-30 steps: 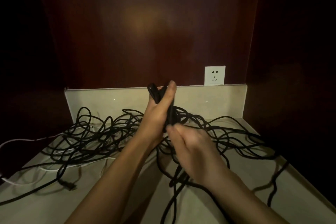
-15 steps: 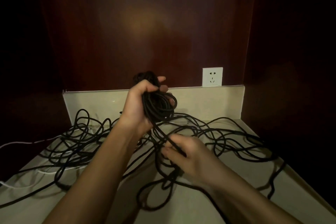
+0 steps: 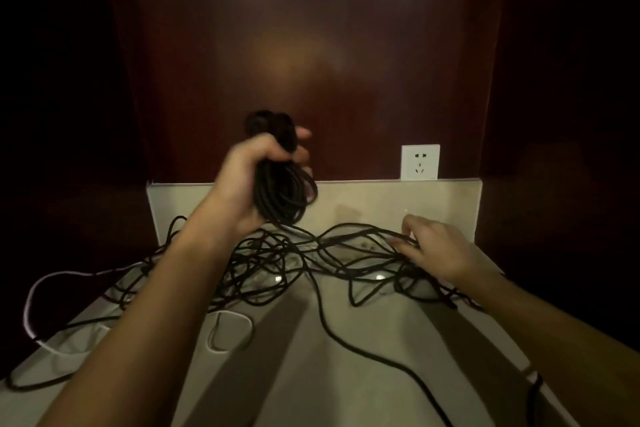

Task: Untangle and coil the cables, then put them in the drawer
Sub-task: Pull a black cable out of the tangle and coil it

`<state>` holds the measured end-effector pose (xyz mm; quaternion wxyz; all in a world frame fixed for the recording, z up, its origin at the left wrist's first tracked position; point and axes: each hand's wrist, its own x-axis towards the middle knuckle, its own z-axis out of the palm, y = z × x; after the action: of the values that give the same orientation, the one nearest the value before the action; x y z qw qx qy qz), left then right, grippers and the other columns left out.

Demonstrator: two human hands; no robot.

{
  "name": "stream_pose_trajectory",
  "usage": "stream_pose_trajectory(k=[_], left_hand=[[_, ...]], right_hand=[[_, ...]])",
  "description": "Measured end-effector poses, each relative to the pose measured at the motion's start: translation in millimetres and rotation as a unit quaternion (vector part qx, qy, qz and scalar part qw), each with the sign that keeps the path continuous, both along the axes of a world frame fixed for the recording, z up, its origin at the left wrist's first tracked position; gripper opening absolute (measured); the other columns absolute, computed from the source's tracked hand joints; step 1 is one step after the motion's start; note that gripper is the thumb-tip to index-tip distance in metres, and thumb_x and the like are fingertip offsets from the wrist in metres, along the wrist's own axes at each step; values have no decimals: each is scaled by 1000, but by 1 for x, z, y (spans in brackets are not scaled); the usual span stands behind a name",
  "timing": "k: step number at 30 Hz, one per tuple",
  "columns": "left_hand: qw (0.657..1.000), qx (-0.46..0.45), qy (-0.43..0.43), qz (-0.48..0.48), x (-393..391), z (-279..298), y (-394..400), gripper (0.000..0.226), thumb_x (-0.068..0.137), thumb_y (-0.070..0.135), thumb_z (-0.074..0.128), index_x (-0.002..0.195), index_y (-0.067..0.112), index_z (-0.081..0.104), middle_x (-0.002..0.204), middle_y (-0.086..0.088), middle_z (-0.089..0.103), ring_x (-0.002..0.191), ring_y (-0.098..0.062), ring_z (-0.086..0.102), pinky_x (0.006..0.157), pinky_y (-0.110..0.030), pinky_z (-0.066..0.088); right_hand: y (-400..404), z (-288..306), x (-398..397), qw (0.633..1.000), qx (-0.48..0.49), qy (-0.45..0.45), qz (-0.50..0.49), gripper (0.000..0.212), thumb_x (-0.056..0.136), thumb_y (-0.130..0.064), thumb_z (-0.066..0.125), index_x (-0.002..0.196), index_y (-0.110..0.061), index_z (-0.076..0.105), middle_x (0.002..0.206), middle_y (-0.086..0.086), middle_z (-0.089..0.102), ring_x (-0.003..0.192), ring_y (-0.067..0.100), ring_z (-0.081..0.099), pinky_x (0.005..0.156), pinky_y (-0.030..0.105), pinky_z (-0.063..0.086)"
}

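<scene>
My left hand [image 3: 247, 177] grips a coiled bundle of black cable [image 3: 282, 194] and holds it up above the counter, in front of the back ledge. From the bundle a strand runs down into a loose tangle of black cable [image 3: 277, 263] spread over the beige counter [image 3: 363, 367]. My right hand [image 3: 436, 250] is low at the right, its fingertips pinching strands of the tangle near the back wall. A white cable [image 3: 228, 333] lies looped under the black ones at the left. No drawer is in view.
A white wall socket [image 3: 420, 162] sits above the ledge at the back right. Dark wooden panels close in the back and both sides. Cable ends trail off the counter's left edge and front right edge [image 3: 533, 388].
My left hand has lifted the coil higher. My right hand has moved from the middle of the tangle out to the right and back. The cable tangle has shifted on the counter.
</scene>
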<state>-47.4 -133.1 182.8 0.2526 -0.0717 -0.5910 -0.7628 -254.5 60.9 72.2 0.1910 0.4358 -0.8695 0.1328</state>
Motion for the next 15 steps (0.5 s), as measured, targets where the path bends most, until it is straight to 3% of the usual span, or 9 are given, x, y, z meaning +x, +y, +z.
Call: stream_pose_trajectory(k=[2,3,6,8,10,13,14,15], left_hand=[[994,-75,-25,74,-8,-12,5,47,61,11,51,106,7,63,72,-2,55,61,-16,58,53,-24,46],[991,-94,-27,95,-12,-16,5,47,59,11,53,105,8,64,72,-2,56,62,-17,58,54,-25,46],[984,-120,-21,132,-20,-28,2,52,50,18,63,102,14,66,71,-1,59,66,-20,57,59,-29,45],[980,-128,-7,151,-24,-33,-3,48,53,16,61,101,15,66,71,-2,60,67,-21,56,61,-30,45],[977,-124,3,174,-24,-33,-8,46,59,12,56,104,14,65,73,-4,61,68,-22,56,61,-29,46],[981,-51,21,184,-23,-31,-18,53,64,10,53,116,5,61,76,-7,62,66,-19,58,55,-27,50],[984,-15,25,178,-24,-32,-19,53,65,9,53,117,3,59,76,-8,62,65,-19,59,54,-27,51],[985,25,25,167,-24,-31,-18,51,66,9,52,116,2,58,76,-8,63,64,-19,59,53,-28,51]], right_hand=[[-12,15,13,997,35,-21,69,51,85,-70,42,95,-22,57,92,-4,58,89,19,57,76,35,47],[-20,20,26,991,39,-51,117,46,84,-67,49,91,-23,60,92,-2,59,91,18,56,79,34,47],[-38,32,67,938,29,-212,271,25,89,-35,72,81,-12,65,81,12,65,73,18,57,71,29,46],[-31,44,86,884,66,-339,314,24,89,-26,73,85,-5,63,74,19,64,62,20,53,61,26,44],[-16,55,90,818,94,-448,348,19,87,-20,74,89,-6,61,67,10,59,57,15,50,56,20,42],[3,58,84,679,44,-595,428,24,86,-25,73,97,-8,60,62,4,39,54,11,34,56,21,36],[5,56,82,654,16,-618,436,29,88,-32,71,98,-7,60,60,4,31,53,13,29,56,23,34],[4,53,81,662,-4,-616,427,32,91,-39,67,97,-8,62,58,4,26,52,15,24,55,24,31]])
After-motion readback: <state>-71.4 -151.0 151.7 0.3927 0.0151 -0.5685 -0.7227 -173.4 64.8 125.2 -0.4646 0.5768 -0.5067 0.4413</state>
